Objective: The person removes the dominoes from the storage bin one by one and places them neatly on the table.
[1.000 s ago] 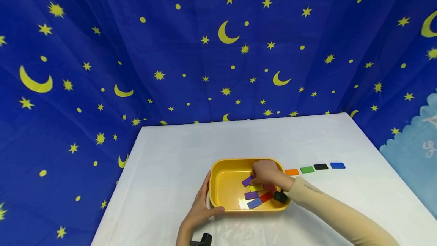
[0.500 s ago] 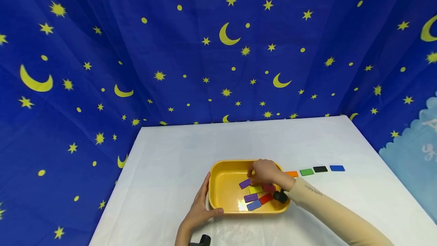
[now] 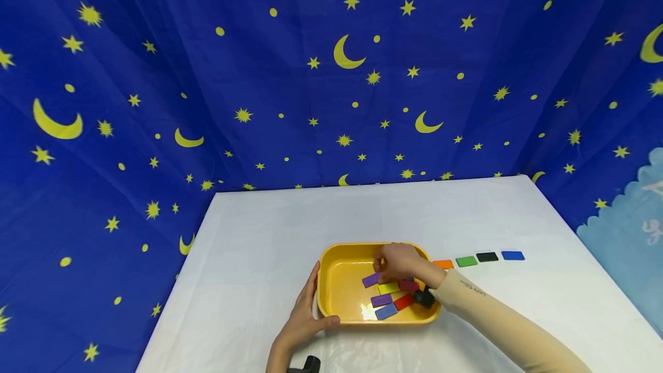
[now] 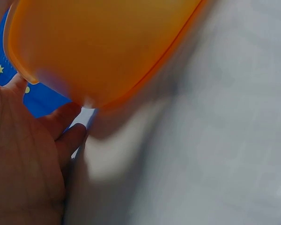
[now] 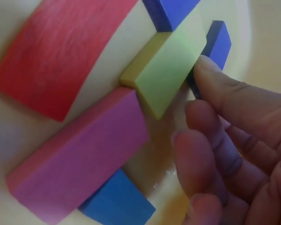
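Note:
A yellow plastic basin (image 3: 342, 298) stands on the table with several flat rectangular blocks in its right half. My left hand (image 3: 303, 315) grips its left end, thumb at the front corner and fingers along the side. Inside the basin, my right hand (image 3: 401, 261) pinches one end of a purple block (image 3: 370, 280) between thumb and index finger; the right wrist view shows that block (image 5: 219, 49) partly behind the thumb. Near it lie a yellow block (image 3: 388, 288), a second purple block (image 3: 381, 300), a red block (image 3: 404, 302), a dark pink block (image 3: 409, 285) and a blue block (image 3: 385, 311).
To the right of the basin, an orange block (image 3: 443, 264), a green block (image 3: 467, 261), a black block (image 3: 487, 257) and a darker blue block (image 3: 513, 255) lie in a row on the white table (image 3: 269, 235). A blue star-patterned curtain (image 3: 290, 73) hangs behind.
The purple block at my right fingertips has shifted slightly left and towards me, and the right hand a little left. My left hand stays on the basin.

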`<state>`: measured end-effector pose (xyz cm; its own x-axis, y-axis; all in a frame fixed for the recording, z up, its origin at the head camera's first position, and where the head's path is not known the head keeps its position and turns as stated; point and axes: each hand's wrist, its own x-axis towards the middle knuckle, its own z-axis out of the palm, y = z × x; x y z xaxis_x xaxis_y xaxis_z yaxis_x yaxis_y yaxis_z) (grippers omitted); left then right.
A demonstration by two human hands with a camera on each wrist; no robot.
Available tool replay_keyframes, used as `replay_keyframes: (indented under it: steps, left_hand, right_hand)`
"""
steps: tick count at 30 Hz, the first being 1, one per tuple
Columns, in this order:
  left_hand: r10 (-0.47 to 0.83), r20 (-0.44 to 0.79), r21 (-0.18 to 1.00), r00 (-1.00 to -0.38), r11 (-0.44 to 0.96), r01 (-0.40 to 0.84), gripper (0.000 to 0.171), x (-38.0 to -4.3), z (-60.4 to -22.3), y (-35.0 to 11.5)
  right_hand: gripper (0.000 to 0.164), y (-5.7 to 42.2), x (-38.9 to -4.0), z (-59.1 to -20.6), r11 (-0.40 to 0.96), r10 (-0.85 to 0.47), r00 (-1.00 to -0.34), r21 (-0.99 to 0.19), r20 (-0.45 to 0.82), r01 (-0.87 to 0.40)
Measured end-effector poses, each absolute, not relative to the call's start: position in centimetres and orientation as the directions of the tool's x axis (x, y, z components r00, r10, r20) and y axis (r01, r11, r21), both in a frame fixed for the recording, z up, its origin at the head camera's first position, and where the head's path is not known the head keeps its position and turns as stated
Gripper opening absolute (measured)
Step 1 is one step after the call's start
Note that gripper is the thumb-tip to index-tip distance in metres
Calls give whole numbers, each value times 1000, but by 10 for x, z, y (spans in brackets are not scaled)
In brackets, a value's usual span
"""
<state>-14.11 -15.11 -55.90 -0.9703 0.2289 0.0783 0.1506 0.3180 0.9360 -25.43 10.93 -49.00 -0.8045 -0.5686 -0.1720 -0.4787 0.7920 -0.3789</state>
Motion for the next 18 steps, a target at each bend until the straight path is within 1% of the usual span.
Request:
replay_keyframes:
  steps: [12,18]
  left_hand:
    - [222,65,939,-973,317,135,114,-140,-558,-151]
    - [227,62,945,-972,300,130,113,-140,-558,-151]
  right_hand:
    - [25,111,-253,-489,750,-612,-774,-430,-164,-502]
    - [28,113,-255,-495,717,-634,-752,-503,-182,-483]
